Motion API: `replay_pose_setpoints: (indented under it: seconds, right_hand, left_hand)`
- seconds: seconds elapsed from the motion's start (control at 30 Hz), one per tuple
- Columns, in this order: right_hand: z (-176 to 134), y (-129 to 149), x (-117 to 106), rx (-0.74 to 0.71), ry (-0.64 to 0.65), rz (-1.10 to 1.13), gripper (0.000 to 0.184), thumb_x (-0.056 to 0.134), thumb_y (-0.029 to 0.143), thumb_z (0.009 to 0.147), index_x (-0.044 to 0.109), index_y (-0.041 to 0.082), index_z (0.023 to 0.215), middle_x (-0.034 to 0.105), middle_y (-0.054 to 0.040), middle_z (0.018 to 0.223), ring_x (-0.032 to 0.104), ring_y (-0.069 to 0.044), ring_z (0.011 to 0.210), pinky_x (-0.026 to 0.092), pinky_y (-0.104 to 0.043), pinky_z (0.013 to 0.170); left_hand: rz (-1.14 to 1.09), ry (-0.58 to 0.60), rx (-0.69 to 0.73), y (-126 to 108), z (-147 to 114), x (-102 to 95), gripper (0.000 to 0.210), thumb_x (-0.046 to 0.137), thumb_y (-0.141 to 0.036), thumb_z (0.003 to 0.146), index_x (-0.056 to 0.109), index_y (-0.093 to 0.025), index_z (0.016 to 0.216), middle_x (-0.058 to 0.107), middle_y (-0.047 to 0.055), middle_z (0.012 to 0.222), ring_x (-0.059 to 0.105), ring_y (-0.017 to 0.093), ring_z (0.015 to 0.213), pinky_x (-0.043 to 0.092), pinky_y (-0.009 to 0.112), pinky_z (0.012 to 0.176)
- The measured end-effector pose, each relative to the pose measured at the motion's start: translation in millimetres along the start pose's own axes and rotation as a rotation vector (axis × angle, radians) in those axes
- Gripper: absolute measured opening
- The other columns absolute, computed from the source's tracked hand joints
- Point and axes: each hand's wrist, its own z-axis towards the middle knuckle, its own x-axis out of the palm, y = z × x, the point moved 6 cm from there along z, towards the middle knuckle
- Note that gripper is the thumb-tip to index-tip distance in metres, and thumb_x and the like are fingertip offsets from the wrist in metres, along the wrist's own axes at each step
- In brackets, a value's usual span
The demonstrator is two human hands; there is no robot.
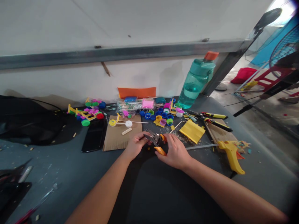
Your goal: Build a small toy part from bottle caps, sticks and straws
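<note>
My right hand [174, 151] is wrapped round the orange handles of a wire stripper [154, 138], whose handles are spread and whose dark jaws point left. At those jaws the fingers of my left hand [137, 144] are pinched together; whatever they hold is too small and hidden to make out. Just beyond lies a piece of cardboard [116, 140] carrying a short wooden strip [126, 131], a yellow bottle cap [112, 123] and a white bottle cap [128, 124] on a thin stick. Several coloured bottle caps [164, 115] are spread behind my hands.
A yellow glue gun [231, 155] lies at right, near yellow-and-black pliers [218, 124] and a yellow folded sheet [192, 131]. A teal water bottle [195, 84] stands by the wall. At left are a black phone [93, 137], small cap-wheeled assemblies [87, 113] and a black bag [25, 121].
</note>
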Motion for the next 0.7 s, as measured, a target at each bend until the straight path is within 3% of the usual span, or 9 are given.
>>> replay_pose_setpoints:
  seconds: [0.47, 0.7]
  right_hand:
    - [0.1, 1.9, 1.5, 0.001, 0.071, -0.015, 0.041, 0.062, 0.038, 0.07, 0.047, 0.017, 0.102, 0.057, -0.0092, 0.088, 0.055, -0.025, 0.083, 0.047, -0.038, 0.074]
    - [1.9, 3.9, -0.7, 0.008, 0.147, -0.04, 0.03, 0.061, 0.038, 0.071, 0.046, 0.019, 0.089, 0.056, -0.0058, 0.081, 0.054, -0.021, 0.076, 0.045, -0.032, 0.067]
  left_hand:
    - [0.115, 0.011, 0.037, -1.2, 1.3, -2.6, 0.022, 0.069, -0.038, 0.071, 0.065, -0.017, 0.067, 0.06, 0.0, 0.064, 0.055, 0.014, 0.063, 0.046, 0.025, 0.062]
    - [0.083, 0.013, 0.018, 4.5, 2.0, -4.9, 0.023, 0.071, -0.04, 0.069, 0.067, -0.017, 0.07, 0.063, 0.001, 0.068, 0.056, 0.014, 0.064, 0.047, 0.026, 0.063]
